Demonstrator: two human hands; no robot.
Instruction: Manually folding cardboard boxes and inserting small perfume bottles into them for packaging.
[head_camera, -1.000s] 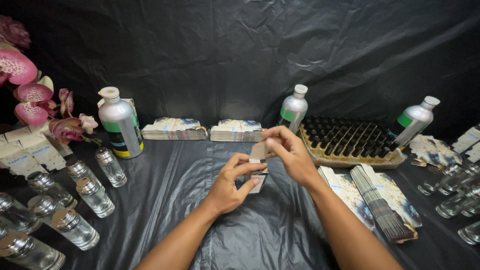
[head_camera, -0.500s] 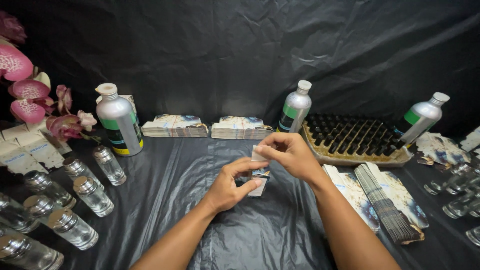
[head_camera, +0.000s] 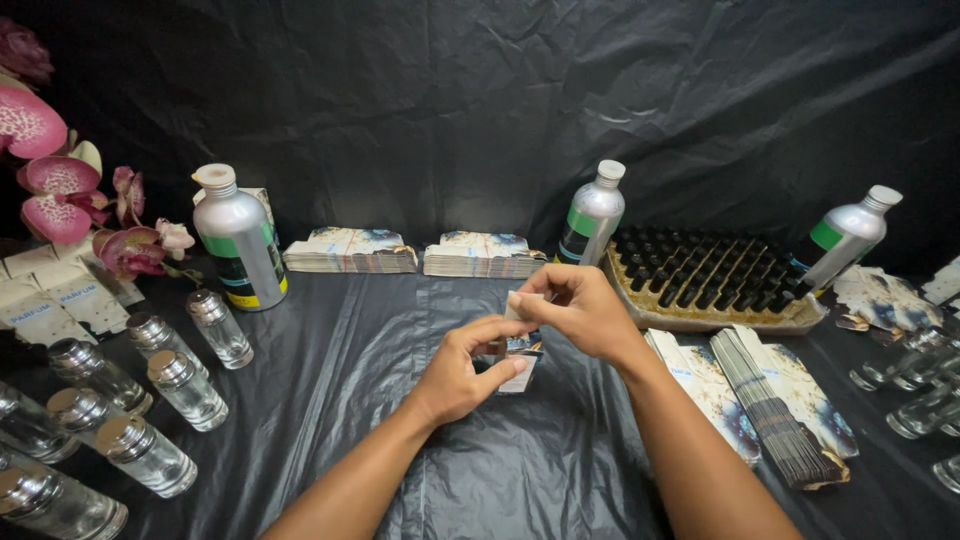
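Head view: both hands meet over the black-covered surface (head_camera: 330, 350), the left hand (head_camera: 462, 372) and right hand (head_camera: 578, 312) pinching a small printed carton (head_camera: 520, 352) that appears only partly folded into shape. Stacks of flat cartons (head_camera: 350, 250) still wait behind, and clear glass bottles (head_camera: 150, 400) stand unboxed at left. Compared with a second ago, the hands have dropped slightly and drawn nearer, the carton held lower.

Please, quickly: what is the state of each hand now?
Left hand: closed, pinching the small printed carton.
Right hand: closed, gripping the same carton's top.
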